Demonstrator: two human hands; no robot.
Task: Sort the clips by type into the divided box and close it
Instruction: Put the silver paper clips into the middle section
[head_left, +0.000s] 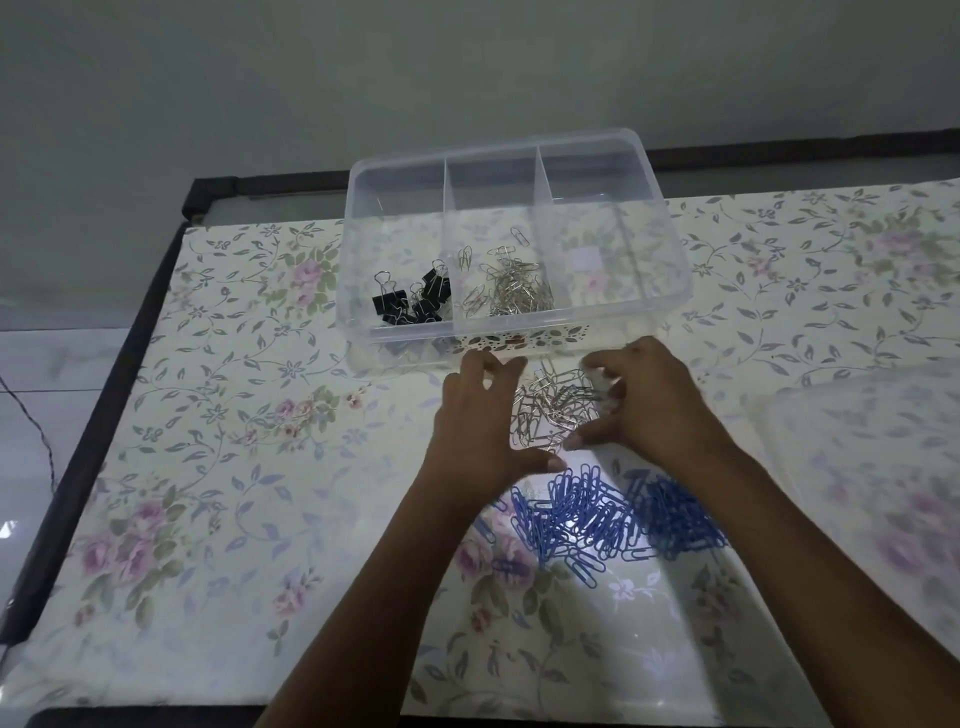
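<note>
**In front of the box, two piles left to sort**

The open divided box (649, 270) holds black binder clips (413, 299) in its left compartment and sorted silver clips (514, 288) in the middle one; the right one is empty. The loose silver clips (553, 410) lie between the hands. The left hand (480, 421) is spread beside them. The right hand (649, 400) curls over them, though I cannot tell if it grips any. The blue clips (608, 514) wait nearer. The desk (218, 415) edges are well apart from both piles.

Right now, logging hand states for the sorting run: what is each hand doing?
Left hand: open, fingers spread beside the silver paper clips.
Right hand: fingers curled over that pile; grip cannot be told.
</note>
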